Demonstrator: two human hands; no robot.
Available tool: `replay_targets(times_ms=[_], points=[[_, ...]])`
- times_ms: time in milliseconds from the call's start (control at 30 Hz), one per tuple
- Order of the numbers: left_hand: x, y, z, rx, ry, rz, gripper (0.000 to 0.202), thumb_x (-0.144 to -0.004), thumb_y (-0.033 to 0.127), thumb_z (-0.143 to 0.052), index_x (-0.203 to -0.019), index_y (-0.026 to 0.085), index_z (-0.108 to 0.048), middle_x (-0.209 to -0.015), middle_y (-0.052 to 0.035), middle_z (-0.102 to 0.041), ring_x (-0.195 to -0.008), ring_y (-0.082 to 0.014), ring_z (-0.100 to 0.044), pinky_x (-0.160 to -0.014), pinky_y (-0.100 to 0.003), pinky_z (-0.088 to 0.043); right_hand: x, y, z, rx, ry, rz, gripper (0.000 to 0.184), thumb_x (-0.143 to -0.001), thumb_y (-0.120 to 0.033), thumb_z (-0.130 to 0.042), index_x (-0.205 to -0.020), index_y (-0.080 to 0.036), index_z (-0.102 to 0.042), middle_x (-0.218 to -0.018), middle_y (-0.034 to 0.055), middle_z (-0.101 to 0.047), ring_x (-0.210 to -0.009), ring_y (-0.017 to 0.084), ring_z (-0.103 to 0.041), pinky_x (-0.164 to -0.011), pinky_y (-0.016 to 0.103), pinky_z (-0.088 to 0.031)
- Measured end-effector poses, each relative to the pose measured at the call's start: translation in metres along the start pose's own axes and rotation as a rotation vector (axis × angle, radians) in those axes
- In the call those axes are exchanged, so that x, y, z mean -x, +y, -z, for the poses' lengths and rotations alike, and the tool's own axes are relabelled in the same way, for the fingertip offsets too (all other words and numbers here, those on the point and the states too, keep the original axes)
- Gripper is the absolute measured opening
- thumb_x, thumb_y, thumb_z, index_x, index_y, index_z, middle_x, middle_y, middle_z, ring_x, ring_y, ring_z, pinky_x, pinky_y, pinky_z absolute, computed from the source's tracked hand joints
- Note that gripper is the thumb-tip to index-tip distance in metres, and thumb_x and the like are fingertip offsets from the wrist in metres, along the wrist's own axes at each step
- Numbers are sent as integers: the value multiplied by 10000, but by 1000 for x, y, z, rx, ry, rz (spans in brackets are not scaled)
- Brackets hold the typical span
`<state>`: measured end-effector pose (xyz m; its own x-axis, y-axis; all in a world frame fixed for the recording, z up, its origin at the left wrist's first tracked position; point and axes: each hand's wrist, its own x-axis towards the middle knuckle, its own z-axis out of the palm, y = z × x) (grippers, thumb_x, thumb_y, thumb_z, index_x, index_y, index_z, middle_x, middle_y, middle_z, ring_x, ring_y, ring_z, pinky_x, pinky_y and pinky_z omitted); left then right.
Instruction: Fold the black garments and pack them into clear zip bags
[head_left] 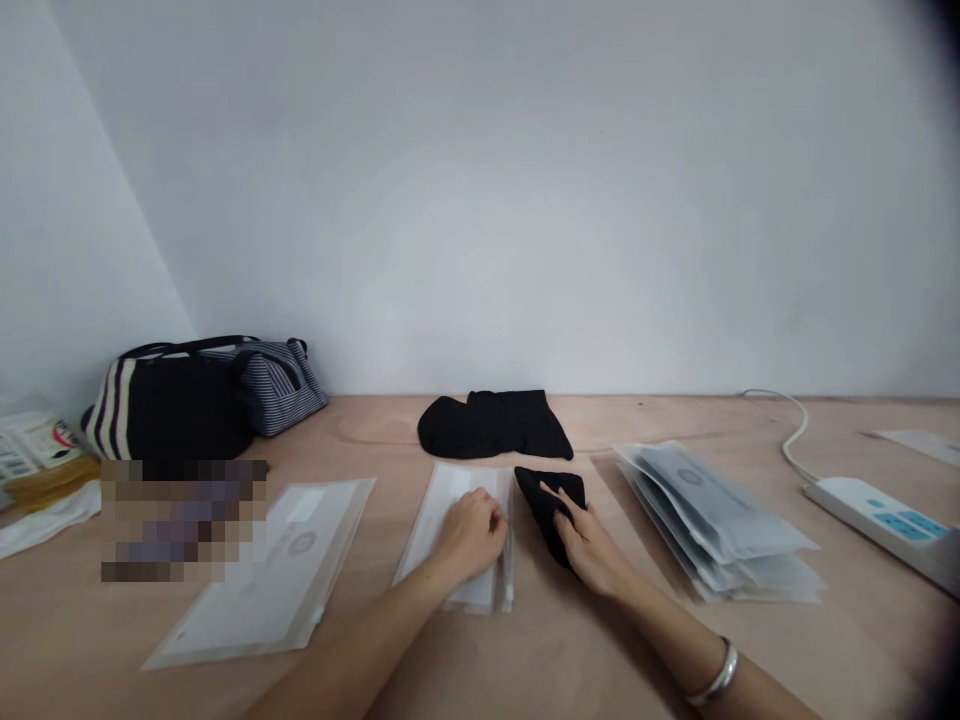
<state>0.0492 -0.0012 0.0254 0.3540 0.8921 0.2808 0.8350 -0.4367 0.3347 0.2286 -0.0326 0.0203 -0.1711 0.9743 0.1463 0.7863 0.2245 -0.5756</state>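
Fingers (567,530) of our right hand (592,558) grip the folded black cloth (541,508), lower centre of the head view; our left hand (474,532) curls over the clear pouch (435,512), pinch indeterminable. Pouch lies just left of the cloth, long axis running up-frame.

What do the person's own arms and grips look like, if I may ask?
The left grip and right grip are bare hands, without gloves. The right forearm wears a smooth, rounded, silver-coloured bangle near the wrist; the left forearm shows no jewellery or markings. No sleeves are visible.
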Motion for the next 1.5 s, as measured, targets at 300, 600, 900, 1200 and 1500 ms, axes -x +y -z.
replay_targets(times_ms=[300,600,900,1200,1500], points=[[5,-9,-11,138,38,23,179,-750,106,-452,-614,162,-555,-741,-14,-552,-755,-151,-525,-673,-251,-372,6,-26,0,28,-167,67,513,-863,-503,-256,-1317,-271,-316,-1398,67,-251,-1294,292,-89,-979,596,-21],[5,-12,-11,211,37,25,187,-747,96,-454,-590,164,-531,-740,-14,-554,-746,-149,-524,-672,-254,-386,-21,-23,21,200,-193,323,537,-794,-583,-375,-1247,-298,-424,-1374,72,-314,-1277,274,-192,-962,580,96],[4,-10,-8,254,93,67,250,-792,125,-383,-592,172,-525,-899,-36,-559,-867,-139,-540,-769,-261,-417,-40,-20,16,181,-327,311,549,-675,-605,-522,-1174,-380,-478,-1336,21,-384,-1262,330,-190,-865,687,100],[1,-2,23,104,-45,-194,163,-769,117,-404,-745,176,-554,-964,-56,-554,-903,-190,-511,-786,-315,-389,-21,-47,-16,-22,-2,256,333,-678,-300,-571,-998,-209,-587,-1123,77,-535,-1085,238,-435,-918,425,-310],[21,5,65,-86,-258,-577,200,-773,102,-440,-874,206,-578,-917,-15,-615,-823,-184,-554,-805,-322,-377,10,-28,41,57,-29,399,476,-605,-515,-631,-969,-218,-549,-952,49,-515,-905,208,-493,-815,339,-381]])
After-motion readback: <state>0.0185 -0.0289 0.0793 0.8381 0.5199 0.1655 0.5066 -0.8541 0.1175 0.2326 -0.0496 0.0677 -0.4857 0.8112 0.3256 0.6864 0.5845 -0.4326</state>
